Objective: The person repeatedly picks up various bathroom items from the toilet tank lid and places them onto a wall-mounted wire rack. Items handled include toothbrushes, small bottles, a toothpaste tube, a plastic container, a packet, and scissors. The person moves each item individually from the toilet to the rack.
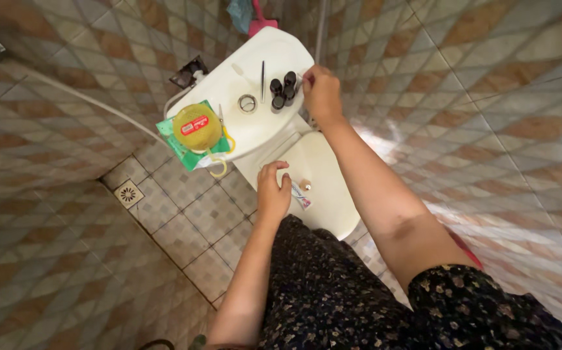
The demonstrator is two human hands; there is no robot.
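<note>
My right hand (322, 94) reaches to the right edge of the white toilet tank lid (229, 84), fingers pinched next to three small dark bottles (282, 91); what it pinches is hidden. My left hand (272, 191) rests on the closed white toilet seat lid (323, 162), its fingers curled by a small tube (300, 194) and a small round cap (305, 185). A chrome flush button (247, 103) sits mid-tank, with a thin dark stick (262, 71) behind it.
A round yellow container with a red label (197, 126) lies on green packets (180, 152) at the tank's left end. A white hose (93, 104) runs along the tiled wall. A floor drain (128, 193) sits to the left. A pink brush handle (259, 23) stands behind the tank.
</note>
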